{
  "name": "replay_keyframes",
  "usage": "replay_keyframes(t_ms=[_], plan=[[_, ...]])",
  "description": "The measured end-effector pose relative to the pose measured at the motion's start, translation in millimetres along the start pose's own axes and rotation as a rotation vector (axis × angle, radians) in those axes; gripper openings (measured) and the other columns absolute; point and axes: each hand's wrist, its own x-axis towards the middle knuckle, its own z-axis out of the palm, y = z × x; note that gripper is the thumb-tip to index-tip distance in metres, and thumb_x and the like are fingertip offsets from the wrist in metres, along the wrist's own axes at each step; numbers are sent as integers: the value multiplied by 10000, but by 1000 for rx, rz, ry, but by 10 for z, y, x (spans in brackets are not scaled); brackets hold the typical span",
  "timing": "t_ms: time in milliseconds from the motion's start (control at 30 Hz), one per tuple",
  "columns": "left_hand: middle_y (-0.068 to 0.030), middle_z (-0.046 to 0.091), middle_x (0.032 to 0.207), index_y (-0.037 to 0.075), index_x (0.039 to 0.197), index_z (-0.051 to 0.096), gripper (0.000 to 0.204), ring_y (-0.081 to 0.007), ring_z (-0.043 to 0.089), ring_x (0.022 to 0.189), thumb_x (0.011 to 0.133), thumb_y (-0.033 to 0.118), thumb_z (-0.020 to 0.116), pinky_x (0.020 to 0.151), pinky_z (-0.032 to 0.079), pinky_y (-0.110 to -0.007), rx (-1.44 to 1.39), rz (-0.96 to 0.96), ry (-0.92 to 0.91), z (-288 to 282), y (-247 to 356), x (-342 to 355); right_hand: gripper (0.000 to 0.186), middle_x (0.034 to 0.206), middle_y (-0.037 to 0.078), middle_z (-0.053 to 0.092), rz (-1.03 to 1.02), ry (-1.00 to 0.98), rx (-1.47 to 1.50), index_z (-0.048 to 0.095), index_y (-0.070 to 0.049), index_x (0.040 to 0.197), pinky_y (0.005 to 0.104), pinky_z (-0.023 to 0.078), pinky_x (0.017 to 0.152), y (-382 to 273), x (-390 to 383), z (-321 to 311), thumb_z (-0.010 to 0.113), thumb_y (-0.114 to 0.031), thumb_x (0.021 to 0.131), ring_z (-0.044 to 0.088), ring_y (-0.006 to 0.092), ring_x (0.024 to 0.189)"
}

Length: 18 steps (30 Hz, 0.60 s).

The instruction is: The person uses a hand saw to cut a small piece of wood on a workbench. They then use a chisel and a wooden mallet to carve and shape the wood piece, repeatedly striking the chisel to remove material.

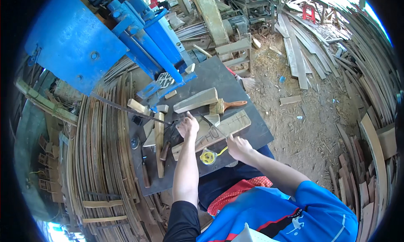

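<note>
While the left hand [188, 126] presses flat, fingers spread, on the near end of a pale, flat wooden board with dark pencil lines drawn on its face [219, 130], the right hand [237, 147] sits at the board's near edge with its fingers drawn together, apparently pinched on a thin marking tool, though the tool itself is too small to make out for certain. The step in hand looks like marking out the board; a further line would need the left hand bearing down so the board cannot slide, and the right hand running steadily along the face. The board lies near the middle of the dark sheet-metal bench [248, 134], its long axis slanting from the near left toward the far right edge, the far end pointing at the sawdust-strewn ground. Just beyond it lie a wedge-shaped block of light wood [196, 100] and a paintbrush with an orange-brown handle [227, 104], handle toward the right edge. A yellow tape measure [208, 157] rests at the bench's near edge, between the two forearms. A blue steel machine frame [126, 40] stands over the far left corner.
</note>
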Motion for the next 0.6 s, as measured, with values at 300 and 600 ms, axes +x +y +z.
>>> replay_keyframes(t_ms=[300,600], plan=[[-220,714,956,-8,877,739,741,-341,686,976,1028,472,195,955,453,-447,-46,23,-82,-182,164,-127,216,765,252,672,-7,47,-32,497,71,1021,479,563,606,53,177,133,518,-73,861,694,400,716],[-220,717,932,2,872,739,742,-314,698,953,1035,440,163,1080,350,-447,-3,79,-119,-165,178,-227,199,743,243,665,45,34,16,493,48,1032,494,556,637,-44,-5,144,458,-123,938,689,404,730]])
